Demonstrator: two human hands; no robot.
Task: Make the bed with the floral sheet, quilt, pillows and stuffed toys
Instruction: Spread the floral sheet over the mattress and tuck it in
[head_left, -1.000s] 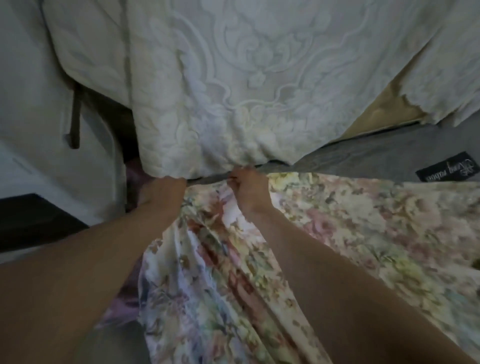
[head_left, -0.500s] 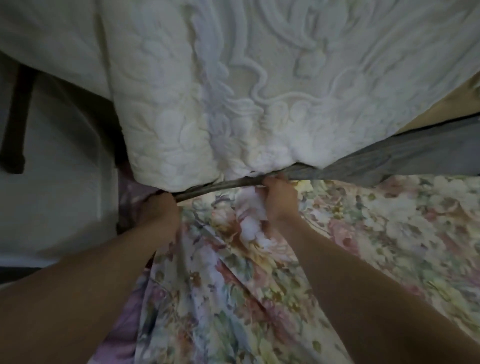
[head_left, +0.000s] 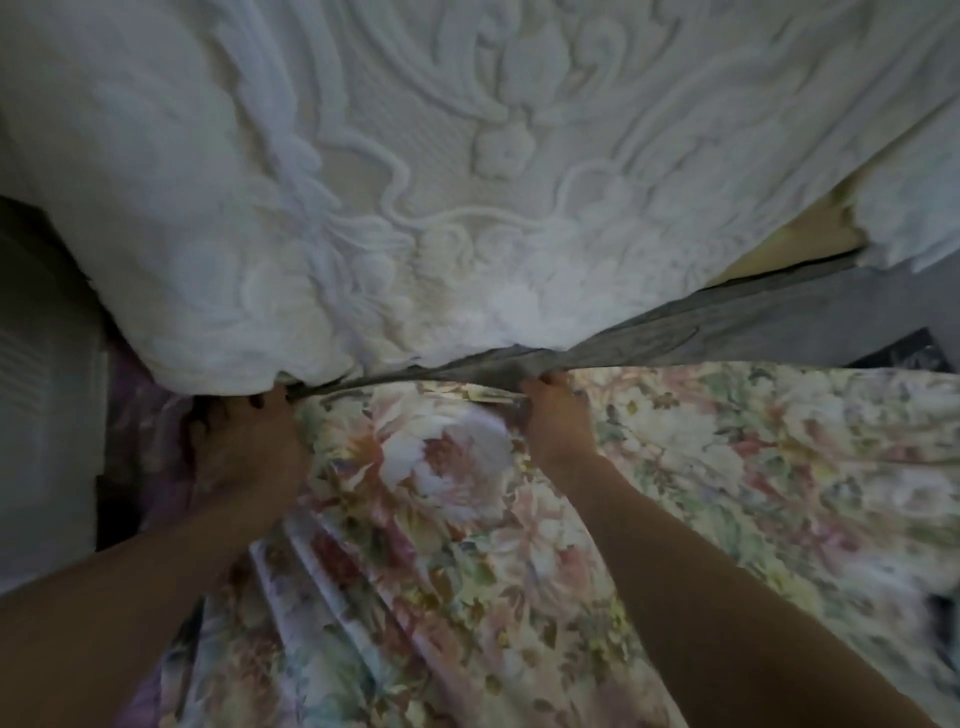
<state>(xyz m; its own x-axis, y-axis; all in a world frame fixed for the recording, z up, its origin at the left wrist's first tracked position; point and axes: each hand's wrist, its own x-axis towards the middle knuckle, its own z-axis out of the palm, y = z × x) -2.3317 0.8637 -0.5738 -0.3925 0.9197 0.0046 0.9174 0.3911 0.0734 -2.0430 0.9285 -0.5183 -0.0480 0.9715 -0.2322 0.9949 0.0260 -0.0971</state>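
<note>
Spread wider along the bed edge than a moment ago: left hand (head_left: 249, 447) and right hand (head_left: 558, 421) fingers pinching floral sheet (head_left: 447, 467) hem taut at gap under white mattress (head_left: 415, 208); tuck likely underway.

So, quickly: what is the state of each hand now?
Left hand: grips the floral sheet edge.
Right hand: grips the floral sheet edge too.
</note>
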